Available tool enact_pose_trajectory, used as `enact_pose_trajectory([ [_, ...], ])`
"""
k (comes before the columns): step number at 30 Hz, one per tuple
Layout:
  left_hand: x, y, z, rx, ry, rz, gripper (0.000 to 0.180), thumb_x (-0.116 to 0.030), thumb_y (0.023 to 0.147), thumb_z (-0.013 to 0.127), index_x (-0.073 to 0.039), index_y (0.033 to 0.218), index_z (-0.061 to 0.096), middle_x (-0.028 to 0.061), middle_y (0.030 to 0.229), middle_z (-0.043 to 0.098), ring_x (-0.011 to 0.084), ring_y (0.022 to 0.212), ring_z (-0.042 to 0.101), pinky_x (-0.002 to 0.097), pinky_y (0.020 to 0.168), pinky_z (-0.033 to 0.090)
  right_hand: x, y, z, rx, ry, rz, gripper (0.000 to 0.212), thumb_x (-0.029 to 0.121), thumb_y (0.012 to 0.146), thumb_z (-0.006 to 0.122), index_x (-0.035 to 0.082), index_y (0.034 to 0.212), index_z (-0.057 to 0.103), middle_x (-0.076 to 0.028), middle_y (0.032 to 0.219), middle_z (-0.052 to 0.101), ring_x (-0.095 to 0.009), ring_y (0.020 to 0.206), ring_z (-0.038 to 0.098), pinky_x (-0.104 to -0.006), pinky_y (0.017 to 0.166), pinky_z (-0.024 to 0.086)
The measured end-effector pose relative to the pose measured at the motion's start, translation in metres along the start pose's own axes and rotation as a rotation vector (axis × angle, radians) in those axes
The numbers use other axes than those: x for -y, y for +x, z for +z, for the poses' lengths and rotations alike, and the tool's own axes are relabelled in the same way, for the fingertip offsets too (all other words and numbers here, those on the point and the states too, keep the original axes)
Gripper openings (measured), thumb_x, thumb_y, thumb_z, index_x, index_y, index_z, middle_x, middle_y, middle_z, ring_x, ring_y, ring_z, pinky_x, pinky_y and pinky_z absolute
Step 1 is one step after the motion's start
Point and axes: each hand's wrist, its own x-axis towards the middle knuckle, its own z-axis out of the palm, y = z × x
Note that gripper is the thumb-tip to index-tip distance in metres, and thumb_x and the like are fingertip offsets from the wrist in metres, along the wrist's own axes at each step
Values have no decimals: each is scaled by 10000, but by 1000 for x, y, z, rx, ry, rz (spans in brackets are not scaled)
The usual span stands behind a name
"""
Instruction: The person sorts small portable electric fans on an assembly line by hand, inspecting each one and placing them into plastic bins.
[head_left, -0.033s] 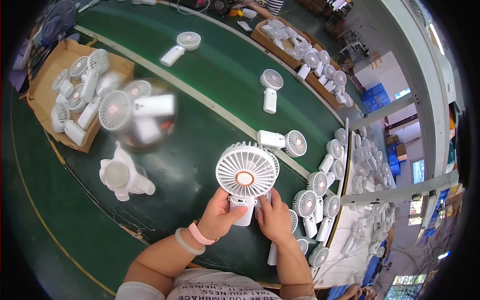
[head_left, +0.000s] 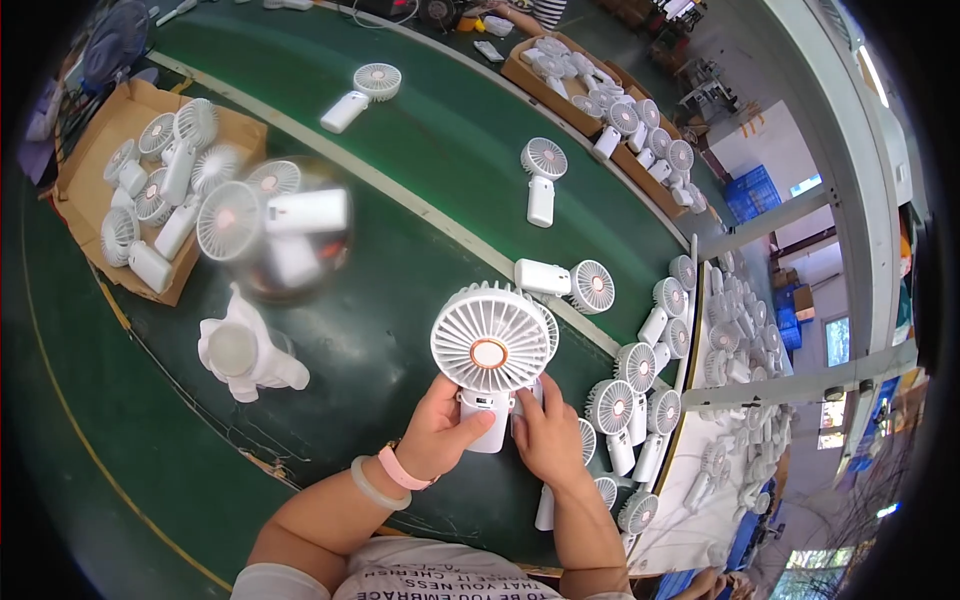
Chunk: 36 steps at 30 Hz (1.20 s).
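My left hand (head_left: 437,430) is closed round the handle of a white handheld fan (head_left: 490,352), thumb on the front of the handle. The fan stands upright with its grille and copper-ringed hub toward me. Close behind it shows the edge of a second white fan (head_left: 549,328), mostly hidden by the first. My right hand (head_left: 550,437) is closed on that second fan's handle, with its fingertips beside the first handle. Just beyond, another white fan (head_left: 592,287) lies on its side on the green table.
Left stands a cardboard box (head_left: 252,125) of fans, with more fans in a blurred round patch beside it. Nearer lies a crumpled white thing (head_left: 270,362). Several fans (head_left: 610,406) crowd my right along a rail. Boxes of fans (head_left: 520,77) line the far side.
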Motion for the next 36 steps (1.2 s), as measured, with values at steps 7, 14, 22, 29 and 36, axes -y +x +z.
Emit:
enact_pose_trajectory([
  [7,7,4,0,10,-22,-21,508,30,833,521,-14,1284,291,73,1214,438,138,1106,450,297,940,369,-4,0,-3,25,79,7,457,102,712,601,80,1156,495,-197,1222,419,-369,889,546,-427,773,454],
  [14,13,10,4,-17,97,-50,535,25,822,513,-26,1300,277,118,1186,491,188,1063,512,336,930,401,-10,17,-27,-361,452,-4,430,82,732,608,51,1147,499,-204,1202,451,-356,1085,462,-409,928,359],
  [22,31,10,-6,-24,204,11,519,-8,810,556,-9,1273,323,73,1195,457,131,1088,452,288,927,377,18,104,-56,26,806,-216,541,69,723,627,27,1235,457,-148,1257,403,-262,1205,368,-320,1008,274],
  [29,37,7,-4,-22,343,37,527,-36,809,564,-8,1274,317,75,1144,492,119,1023,479,273,878,408,22,92,-55,-79,878,-152,431,26,684,608,24,1103,509,-131,1168,457,-240,1115,436,-318,967,321],
  [36,29,7,-9,46,305,-56,485,-52,812,577,-2,1245,364,62,1127,496,109,1022,478,260,879,405,13,80,-39,-369,1117,8,375,30,825,471,9,1198,443,-193,1146,496,-274,1044,491,-329,910,371],
])
